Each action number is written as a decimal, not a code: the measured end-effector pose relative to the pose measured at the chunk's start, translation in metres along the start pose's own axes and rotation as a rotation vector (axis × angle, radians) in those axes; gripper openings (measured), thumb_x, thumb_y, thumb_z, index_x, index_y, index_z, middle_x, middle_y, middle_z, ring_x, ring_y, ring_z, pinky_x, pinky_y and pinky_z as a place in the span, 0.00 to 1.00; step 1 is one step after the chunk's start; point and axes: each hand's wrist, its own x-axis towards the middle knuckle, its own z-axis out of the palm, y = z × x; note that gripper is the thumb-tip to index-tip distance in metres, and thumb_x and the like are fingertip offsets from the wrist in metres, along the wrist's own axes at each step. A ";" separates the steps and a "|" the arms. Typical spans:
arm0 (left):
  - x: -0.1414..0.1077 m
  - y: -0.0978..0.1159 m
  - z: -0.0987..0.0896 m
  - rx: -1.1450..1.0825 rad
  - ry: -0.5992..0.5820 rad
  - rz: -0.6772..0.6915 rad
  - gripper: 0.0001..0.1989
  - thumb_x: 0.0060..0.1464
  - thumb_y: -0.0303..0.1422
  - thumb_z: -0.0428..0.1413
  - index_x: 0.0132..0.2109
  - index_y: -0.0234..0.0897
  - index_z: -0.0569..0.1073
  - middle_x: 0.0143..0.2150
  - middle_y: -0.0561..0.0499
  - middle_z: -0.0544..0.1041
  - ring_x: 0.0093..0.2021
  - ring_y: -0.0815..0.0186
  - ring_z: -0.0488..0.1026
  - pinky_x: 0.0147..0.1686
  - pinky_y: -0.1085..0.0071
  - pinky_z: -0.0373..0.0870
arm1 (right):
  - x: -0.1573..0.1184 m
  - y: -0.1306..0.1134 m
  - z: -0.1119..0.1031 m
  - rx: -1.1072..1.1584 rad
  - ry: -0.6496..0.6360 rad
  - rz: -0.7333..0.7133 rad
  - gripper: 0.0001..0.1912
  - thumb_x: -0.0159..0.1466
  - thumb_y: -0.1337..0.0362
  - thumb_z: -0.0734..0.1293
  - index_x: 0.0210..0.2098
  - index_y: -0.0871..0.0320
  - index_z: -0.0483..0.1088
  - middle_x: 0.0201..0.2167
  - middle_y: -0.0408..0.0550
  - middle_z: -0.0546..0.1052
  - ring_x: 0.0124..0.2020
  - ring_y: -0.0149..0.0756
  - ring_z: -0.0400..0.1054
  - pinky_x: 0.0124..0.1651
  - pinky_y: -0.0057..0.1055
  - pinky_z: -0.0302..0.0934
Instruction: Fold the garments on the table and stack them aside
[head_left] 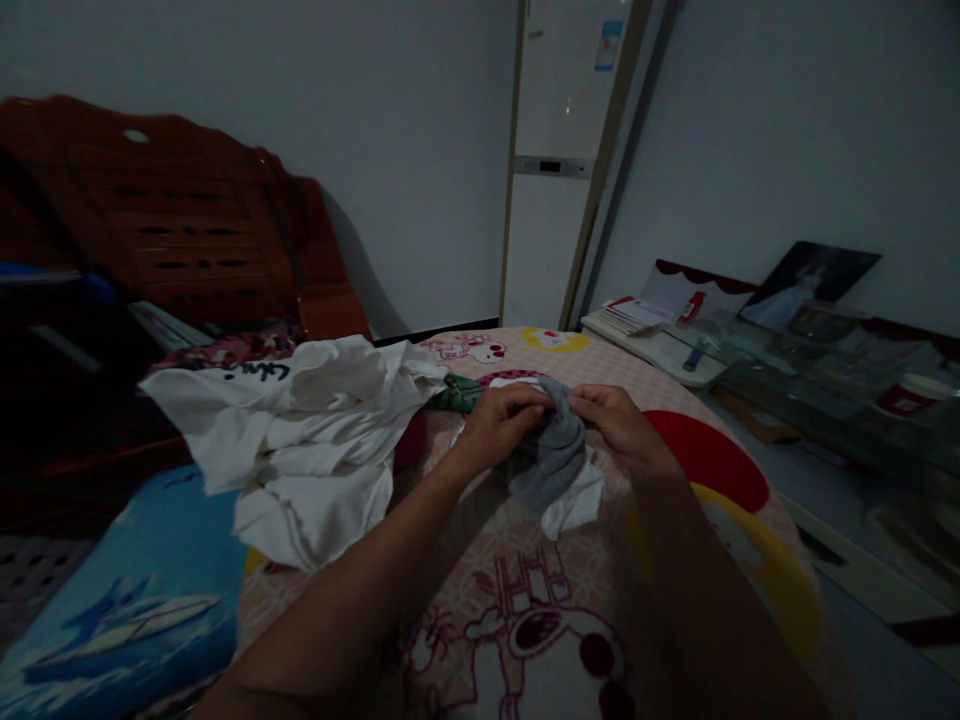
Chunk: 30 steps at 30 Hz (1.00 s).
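Left hand: yours (496,422) has its fingers curled nearly closed, gripping the upper left part of the grey cloth.
Right hand: yours (626,432) has thumb and forefinger pinched together on the cloth's upper right edge, just beside your left fingers.
Grey cloth: the bunched piece (550,465) is between your two hands and hangs below your fingertips, creased across its middle.
White cloth: a small piece (576,505) lies just below your fingers, partly under the grey one.
White garment: a large crumpled heap (322,440), with black lettering near its far left edge, lies to the left of your left fingers, apart from them.
Green cloth: a patterned bit (459,393) shows just left of and beyond your left fingers, beside the heap.
Worktop: below your fingers, the surface (450,545) has a pinkish cover printed with cartoon dogs; a red round patch (705,460) lies to the right of your right fingers.
Blue item: a padded-looking piece with a sea picture (157,590) is well to the left of your fingers, nearer to you.
Wooden chair: its slatted back (187,205) stands far left, beyond your fingers.
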 end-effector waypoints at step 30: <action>0.012 -0.025 -0.055 -0.721 0.584 -0.498 0.09 0.44 0.31 0.60 0.36 0.36 0.78 0.30 0.49 0.80 0.35 0.57 0.79 0.40 0.61 0.79 | 0.006 0.007 -0.035 0.003 0.273 -0.038 0.13 0.51 0.53 0.75 0.28 0.56 0.77 0.27 0.44 0.80 0.32 0.41 0.74 0.38 0.35 0.68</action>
